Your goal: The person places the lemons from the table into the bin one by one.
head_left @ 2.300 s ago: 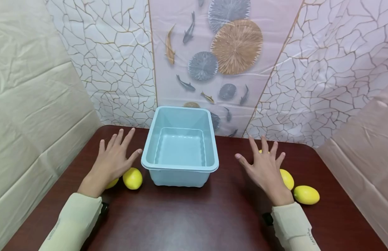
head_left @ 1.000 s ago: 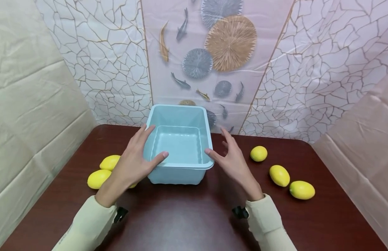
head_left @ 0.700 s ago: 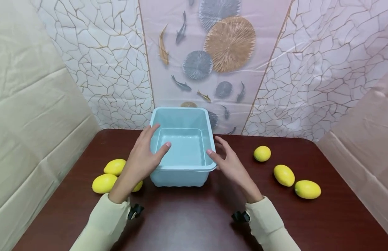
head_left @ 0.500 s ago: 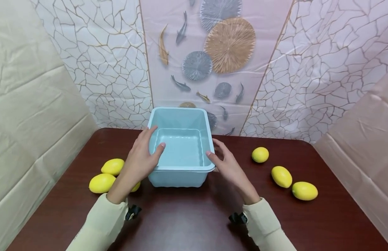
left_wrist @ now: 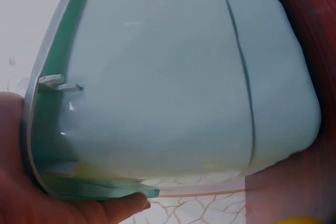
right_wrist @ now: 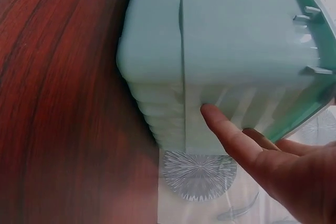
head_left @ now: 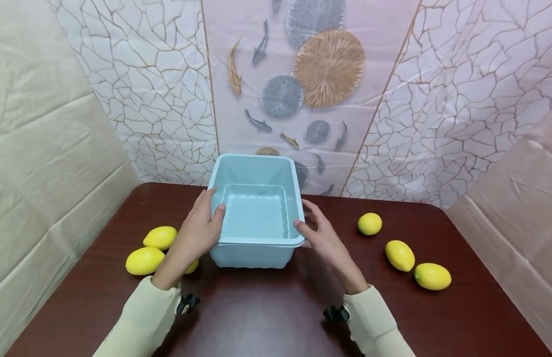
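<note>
A light blue plastic tub (head_left: 255,250) stands at the back middle of the table, its inside bare. My left hand (head_left: 199,228) grips its left rim, thumb over the edge and the other fingers on the outer side. In the left wrist view, fingers (left_wrist: 123,208) reach beneath the flared rim. On the opposite side my right hand (head_left: 322,238) holds the right rim, its thumb on top near the front corner. The right wrist view shows a fingertip (right_wrist: 210,114) against the tub's outer wall, under the rim.
Left of the tub lie lemons (head_left: 145,261), one partly hidden behind the left wrist. Three more lemons (head_left: 399,255) lie to the right. The dark red table (head_left: 258,317) meets patterned cloth (head_left: 280,129) at the back and plain cloth at both sides.
Both hands have come inward from above the lemons to the tub's sides. The left thumb has lowered from over the opening to the rim, and both hands have closed on the edges.
</note>
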The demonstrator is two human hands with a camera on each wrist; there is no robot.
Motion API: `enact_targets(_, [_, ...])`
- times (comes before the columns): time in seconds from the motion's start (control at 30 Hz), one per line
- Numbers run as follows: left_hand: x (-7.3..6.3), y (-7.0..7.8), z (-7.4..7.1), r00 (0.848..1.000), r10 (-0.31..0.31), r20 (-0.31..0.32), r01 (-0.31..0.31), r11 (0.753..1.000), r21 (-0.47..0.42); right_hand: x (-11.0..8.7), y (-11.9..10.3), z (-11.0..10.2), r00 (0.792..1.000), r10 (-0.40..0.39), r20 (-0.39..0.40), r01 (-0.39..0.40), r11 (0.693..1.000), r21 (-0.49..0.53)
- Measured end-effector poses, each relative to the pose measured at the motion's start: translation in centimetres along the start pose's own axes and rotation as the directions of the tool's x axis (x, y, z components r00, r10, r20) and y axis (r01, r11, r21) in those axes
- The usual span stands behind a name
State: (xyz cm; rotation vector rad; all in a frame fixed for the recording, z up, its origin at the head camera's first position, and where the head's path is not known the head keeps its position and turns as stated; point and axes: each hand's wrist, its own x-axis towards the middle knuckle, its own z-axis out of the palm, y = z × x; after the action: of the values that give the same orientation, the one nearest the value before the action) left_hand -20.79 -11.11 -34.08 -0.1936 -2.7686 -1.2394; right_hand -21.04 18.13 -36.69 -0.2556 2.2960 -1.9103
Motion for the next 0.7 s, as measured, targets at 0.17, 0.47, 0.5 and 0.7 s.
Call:
enact_targets(0.17, [-0.1, -0.4, -0.3, 0.999, -0.028, 0.02, 0.031, 0.993, -0.112, 0.0, 0.1, 0.5, 0.999, 0.025, -0.031, -0.024, 0.998, 0.05])
enact_targets(0.47, [0.4, -0.4, -0.2, 0.998, -0.056, 0.012, 0.057, 0.978, -0.2, -0.5, -0.2, 0.9, 0.996, 0.062, -0.059, -0.056, 0.994, 0.091])
enact_targets(0.5, [0.6, -0.5, -0.2, 0.998, -0.059, 0.011, 0.06, 0.977, -0.206, -0.6, -0.2, 1.0, 0.996, 0.062, -0.062, -0.056, 0.994, 0.095])
enact_targets(0.7, [1.5, -0.7, -0.1, 0.995, -0.096, 0.012, 0.097, 0.976, -0.196, -1.2, -0.2, 1.5, 0.994, 0.062, -0.09, -0.053, 0.993, 0.105])
